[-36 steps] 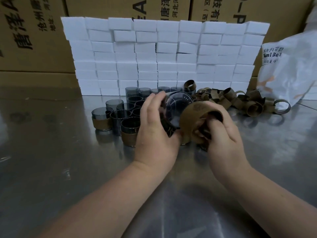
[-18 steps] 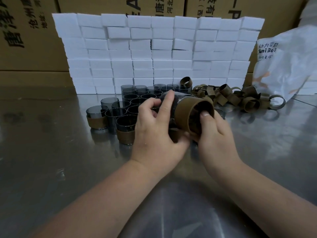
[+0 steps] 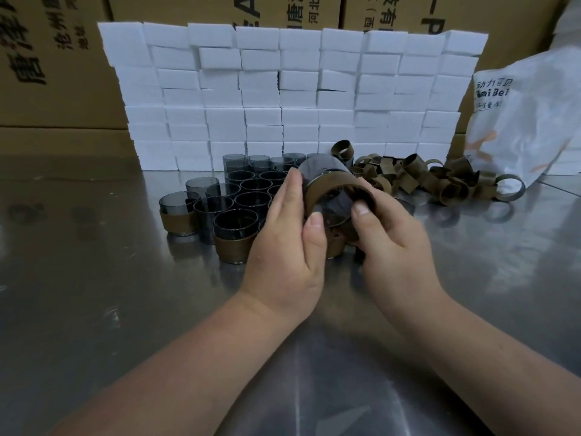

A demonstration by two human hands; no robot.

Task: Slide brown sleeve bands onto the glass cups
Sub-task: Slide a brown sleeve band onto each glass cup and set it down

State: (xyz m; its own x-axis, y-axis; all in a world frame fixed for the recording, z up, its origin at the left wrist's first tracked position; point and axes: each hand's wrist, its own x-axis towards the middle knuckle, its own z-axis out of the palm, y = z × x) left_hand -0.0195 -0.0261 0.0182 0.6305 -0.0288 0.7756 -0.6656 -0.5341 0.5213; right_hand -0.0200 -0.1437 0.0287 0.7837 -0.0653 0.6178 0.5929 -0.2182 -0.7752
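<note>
A cup (image 3: 318, 170) is held tilted above the table (image 3: 94, 278), gripped by the left hand (image 3: 283, 256). The band (image 3: 338, 185) around it is pinched by the right hand (image 3: 396, 256). Other cups (image 3: 248, 190) stand just behind.

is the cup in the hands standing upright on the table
No, the left hand and right hand hold the glass cup tipped on its side, a brown band round it.

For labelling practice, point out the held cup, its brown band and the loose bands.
Held cup (image 3: 322, 168): head view, glass side.
Brown band (image 3: 338, 186): head view, outer wall.
Loose bands (image 3: 452, 193): head view, pile's middle.
</note>
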